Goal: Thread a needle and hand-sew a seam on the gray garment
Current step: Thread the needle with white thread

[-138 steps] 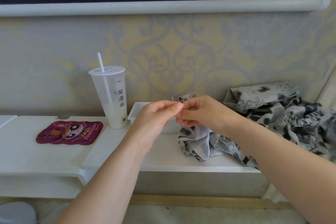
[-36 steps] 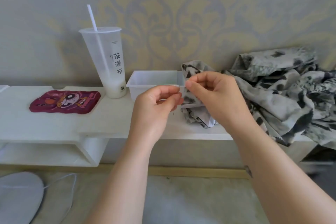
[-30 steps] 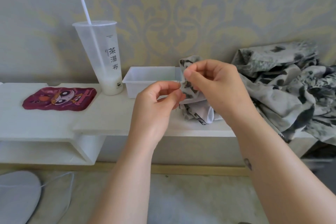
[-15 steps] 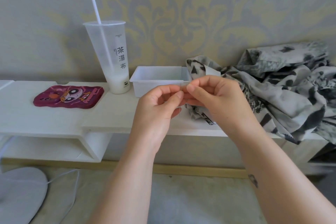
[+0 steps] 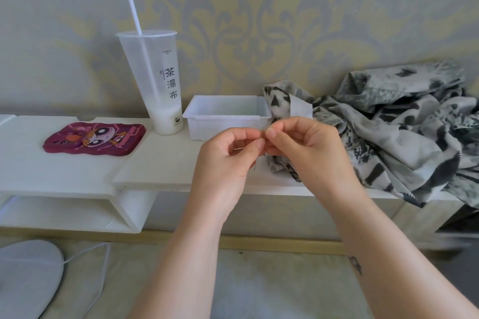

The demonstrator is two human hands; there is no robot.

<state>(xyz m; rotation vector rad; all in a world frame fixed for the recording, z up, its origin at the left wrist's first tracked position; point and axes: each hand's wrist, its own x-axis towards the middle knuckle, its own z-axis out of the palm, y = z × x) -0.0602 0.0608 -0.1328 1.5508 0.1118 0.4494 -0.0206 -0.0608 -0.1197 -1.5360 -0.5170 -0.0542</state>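
Note:
My left hand (image 5: 228,160) and my right hand (image 5: 308,153) meet fingertip to fingertip in front of the white tray (image 5: 207,128). The left thumb and forefinger pinch a thin needle (image 5: 256,167), whose point shows just below the fingers. The right thumb and forefinger are pinched right beside the needle's upper end, on a thread too fine to make out clearly. The gray patterned garment (image 5: 388,132) lies crumpled on the right of the white shelf (image 5: 64,168), partly behind my right hand. Neither hand touches it.
A tall translucent cup (image 5: 158,85) with a straw stands left of the tray. A red cartoon pad (image 5: 94,138) lies further left on the shelf. On the floor at lower left sit a white round object (image 5: 23,274) and its cable (image 5: 103,261).
The view has tilted down from the wall. My right hand, raised a little above the left a second ago, has come down level so the fingertips meet again.

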